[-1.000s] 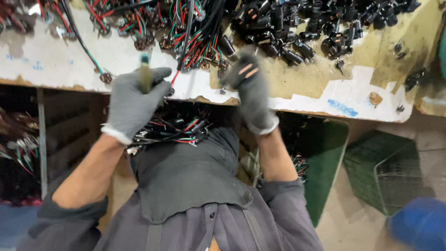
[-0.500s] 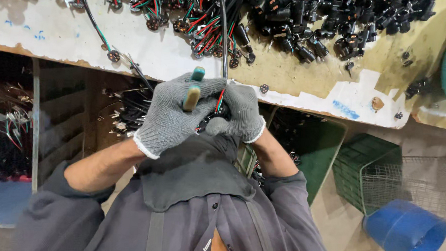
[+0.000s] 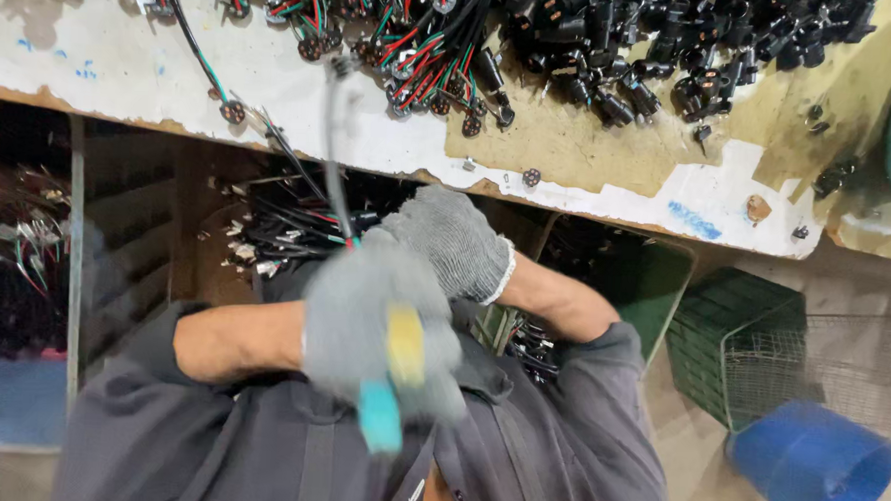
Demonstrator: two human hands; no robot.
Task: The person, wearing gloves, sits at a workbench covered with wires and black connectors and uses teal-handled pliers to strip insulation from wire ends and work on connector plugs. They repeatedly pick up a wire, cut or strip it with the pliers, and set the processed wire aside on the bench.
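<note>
Left hand point(image 3: 377, 323) in grey glove, blurred, fingers closed around a tool point(image 3: 392, 378) with yellow-and-teal handle, held over the lap below the bench point(image 3: 608, 188) front edge. Right hand point(image 3: 456, 241) gloved, just behind it, fingers curled, can't tell on what. A dark cable point(image 3: 334, 155) runs up from the hands to the wire pile point(image 3: 425, 39) at the bench's far edge
</note>
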